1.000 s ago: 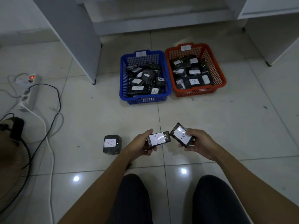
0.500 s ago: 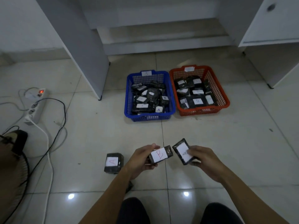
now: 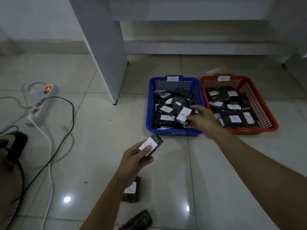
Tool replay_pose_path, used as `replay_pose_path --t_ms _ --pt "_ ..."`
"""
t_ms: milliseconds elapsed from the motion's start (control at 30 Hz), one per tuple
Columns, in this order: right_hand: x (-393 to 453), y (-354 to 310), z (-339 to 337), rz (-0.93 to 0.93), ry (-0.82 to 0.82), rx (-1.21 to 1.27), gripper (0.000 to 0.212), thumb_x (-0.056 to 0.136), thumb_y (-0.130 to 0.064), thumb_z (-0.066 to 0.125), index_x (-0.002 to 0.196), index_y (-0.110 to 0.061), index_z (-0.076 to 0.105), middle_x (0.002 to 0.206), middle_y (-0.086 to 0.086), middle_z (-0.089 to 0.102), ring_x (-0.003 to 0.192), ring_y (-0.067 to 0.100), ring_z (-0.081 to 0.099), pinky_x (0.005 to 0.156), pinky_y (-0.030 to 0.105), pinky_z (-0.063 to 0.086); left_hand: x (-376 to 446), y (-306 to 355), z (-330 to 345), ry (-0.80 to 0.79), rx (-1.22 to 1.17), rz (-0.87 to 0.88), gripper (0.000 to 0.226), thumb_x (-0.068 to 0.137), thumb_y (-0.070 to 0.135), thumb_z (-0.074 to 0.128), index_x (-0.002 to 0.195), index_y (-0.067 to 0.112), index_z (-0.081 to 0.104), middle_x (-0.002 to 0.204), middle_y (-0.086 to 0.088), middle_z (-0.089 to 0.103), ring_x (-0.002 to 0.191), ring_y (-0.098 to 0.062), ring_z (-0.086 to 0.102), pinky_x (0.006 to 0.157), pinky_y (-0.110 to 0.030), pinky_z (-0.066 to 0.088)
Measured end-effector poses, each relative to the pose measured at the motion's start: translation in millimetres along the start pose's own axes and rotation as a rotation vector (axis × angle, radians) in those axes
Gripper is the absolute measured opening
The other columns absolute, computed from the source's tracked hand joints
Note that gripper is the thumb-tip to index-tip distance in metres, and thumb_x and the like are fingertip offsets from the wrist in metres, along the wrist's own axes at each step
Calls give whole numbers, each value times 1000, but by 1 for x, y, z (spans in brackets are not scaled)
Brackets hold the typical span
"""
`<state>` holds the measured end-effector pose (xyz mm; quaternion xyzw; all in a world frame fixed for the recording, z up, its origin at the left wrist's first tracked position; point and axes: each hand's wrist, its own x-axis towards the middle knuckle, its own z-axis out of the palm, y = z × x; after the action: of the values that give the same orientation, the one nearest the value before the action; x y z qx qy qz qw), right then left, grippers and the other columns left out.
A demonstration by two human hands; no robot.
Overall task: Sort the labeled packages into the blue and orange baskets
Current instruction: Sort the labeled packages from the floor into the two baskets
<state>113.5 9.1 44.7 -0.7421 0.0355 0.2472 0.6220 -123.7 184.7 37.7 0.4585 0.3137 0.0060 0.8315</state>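
Right hand (image 3: 201, 120) now extended over blue basket (image 3: 150, 117), A package (image 3: 183, 116) pinched, release due; B package (image 3: 150, 146) gripped by left hand (image 3: 132, 161), held back.

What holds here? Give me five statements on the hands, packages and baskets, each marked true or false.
1. The right hand holds a package labelled A over the blue basket. True.
2. The left hand is empty. False: it holds a package labelled B.
3. The orange basket stands to the left of the blue one. False: it stands to the right.
4. Another A package lies on the floor near the left forearm. True.
5. The blue basket is empty. False: it holds many packages.
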Motion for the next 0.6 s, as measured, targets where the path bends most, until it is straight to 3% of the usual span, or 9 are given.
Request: replay_pose_path --t_ms 100,233,333,400,433,500,600 --pt "47 8 25 57 5 -102 37 88 2 71 117 -22 66 106 17 73 79 31 73 68 41 62 18 4 -18 5 0 14 31 86 7 70 117 6 72 113 -20 71 98 -26 68 88 -35 59" --pt "60 25 42 127 76 -279 44 84 -8 80 124 -17 65 99 16 73 62 21 69 57 30 59 33 5 -26 5 -2 -7 29 88 0 67 116 5 72 116 -22 70 103 -26 68 89 -34 59" --pt "52 26 40 25 179 -414 52 76 -21 88 123 -14 65 102 8 71 82 24 71 78 38 62 38 8 -20 -16 9 -22 28 89 -2 65 115 6 72 112 -17 73 101 -23 69 91 -35 58" --pt "33 19 37 -93 241 -442 46 78 -28 86 118 -15 66 97 2 69 87 22 70 83 38 60 39 11 -11 -38 22 -30 27 90 -2 64 113 6 73 112 -16 73 102 -24 69 95 -38 56" --pt "19 15 36 -129 207 -404 39 79 -31 85 112 -17 68 94 1 71 84 20 70 79 37 60 39 11 -6 -44 28 -32 27 90 -3 63 113 6 73 114 -18 72 103 -25 68 96 -40 55" --pt "-16 6 31 -123 -23 -288 29 83 -36 81 106 -21 72 94 3 76 81 22 72 71 33 59 35 11 6 -49 38 -27 26 90 -4 61 112 4 72 117 -22 69 103 -27 67 95 -40 56" --pt "-71 -3 18 -35 -421 -213 36 84 -34 79 117 -25 70 105 3 77 93 22 75 76 33 60 22 10 28 -73 64 -2 24 91 -2 62 112 4 71 116 -21 70 103 -28 68 95 -42 56"
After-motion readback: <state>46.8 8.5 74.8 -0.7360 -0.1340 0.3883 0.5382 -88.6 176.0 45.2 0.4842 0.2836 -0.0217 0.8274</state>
